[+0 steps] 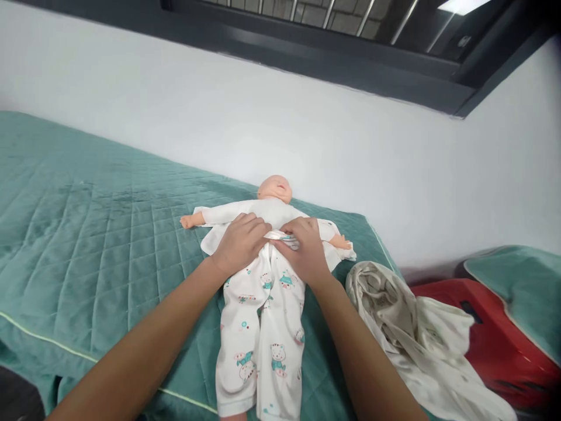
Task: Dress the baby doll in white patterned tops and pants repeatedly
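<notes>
A baby doll (274,190) lies on its back on a green quilted bed cover (87,234), head toward the wall, arms spread. It wears a white top and white printed trousers (263,327). My left hand (239,242) rests on the doll's waist with fingers curled over the waistband. My right hand (302,248) pinches the waistband at the doll's belly, fingers closed on the cloth.
A crumpled cream cloth (412,327) lies to the right of the doll at the bed's edge. Beyond it sits a red object (495,345) and a green cushion (521,292). A white wall (307,128) runs behind the bed, under a dark window frame.
</notes>
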A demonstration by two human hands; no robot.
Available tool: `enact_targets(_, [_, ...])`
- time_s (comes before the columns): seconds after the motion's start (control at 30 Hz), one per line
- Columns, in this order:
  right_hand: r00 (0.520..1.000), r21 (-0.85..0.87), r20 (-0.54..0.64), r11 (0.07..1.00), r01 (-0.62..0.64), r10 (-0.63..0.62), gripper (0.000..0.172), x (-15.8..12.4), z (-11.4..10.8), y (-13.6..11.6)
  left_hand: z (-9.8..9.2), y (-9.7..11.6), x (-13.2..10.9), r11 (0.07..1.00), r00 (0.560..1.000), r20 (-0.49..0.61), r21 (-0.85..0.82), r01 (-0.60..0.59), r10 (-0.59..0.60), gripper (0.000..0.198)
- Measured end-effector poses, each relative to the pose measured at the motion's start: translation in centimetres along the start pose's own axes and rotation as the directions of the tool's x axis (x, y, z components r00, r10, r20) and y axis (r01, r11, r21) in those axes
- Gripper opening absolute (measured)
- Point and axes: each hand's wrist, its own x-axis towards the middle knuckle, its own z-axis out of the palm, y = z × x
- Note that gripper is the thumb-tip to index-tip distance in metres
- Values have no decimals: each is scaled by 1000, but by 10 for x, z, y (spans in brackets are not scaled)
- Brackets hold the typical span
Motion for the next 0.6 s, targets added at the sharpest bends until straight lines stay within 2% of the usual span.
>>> enact_targets(0.07, [999,-28,18,999,41,-40,16,-1,0,3,0,-1,-2,1000,1000,4,8,-3,3,19])
enact_targets(0.23, [985,-76,-43,983,165,-168,30,-12,1,5,-2,-4,-9,995,999,31,100,24,-27,23])
enact_targets(0.33, [982,-114,-20,977,183,-186,35,-18,1,5,-5,-6,-16,986,997,40,158,57,-64,25])
enact_targets(0.47, [992,-168,69,979,114,-104,40,-23,-2,7,-13,-7,-33,966,984,59,206,155,-170,29])
enact_targets(0.6, [982,-221,165,974,-58,96,46,-32,-9,12,-25,-3,-56,934,940,88,181,309,-329,31])
